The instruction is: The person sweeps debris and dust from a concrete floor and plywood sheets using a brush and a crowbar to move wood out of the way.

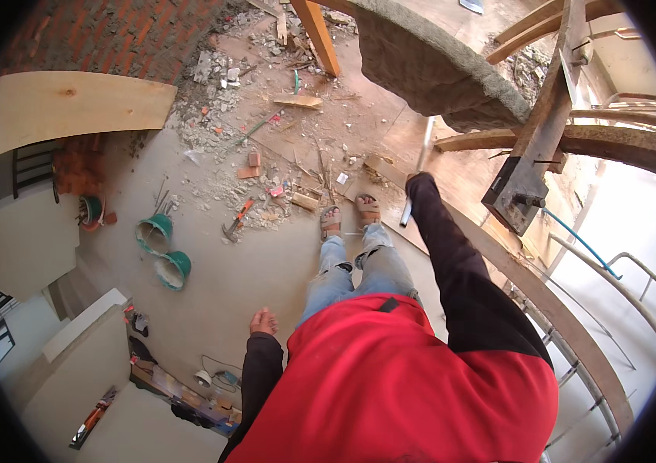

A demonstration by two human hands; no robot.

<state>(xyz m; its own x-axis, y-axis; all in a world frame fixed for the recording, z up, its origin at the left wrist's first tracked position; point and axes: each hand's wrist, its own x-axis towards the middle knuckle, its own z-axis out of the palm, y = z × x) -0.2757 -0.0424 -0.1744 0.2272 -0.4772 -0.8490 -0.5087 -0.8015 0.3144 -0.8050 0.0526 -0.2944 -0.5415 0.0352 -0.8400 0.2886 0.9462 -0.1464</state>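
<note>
My right hand (412, 177), at the end of a dark sleeve, grips a long pale metal bar (425, 144). The bar sticks out both above and below my fist, over the dusty floor just right of my feet. Its upper end is close to the underside of a rough grey cement-faced slab (449, 72). Most of that hand's fingers are hidden by the wrist and sleeve. Beside my left hip hangs my left hand (263, 321), with nothing in it and its fingers loosely bent and slightly apart.
Broken rubble (218, 110), wood scraps and a claw hammer (238, 220) lie ahead and left of my feet. Two green buckets (172, 269) stand farther left. An upright orange timber (317, 37), a wooden beam (542, 133) and curved planks (571, 347) crowd my right.
</note>
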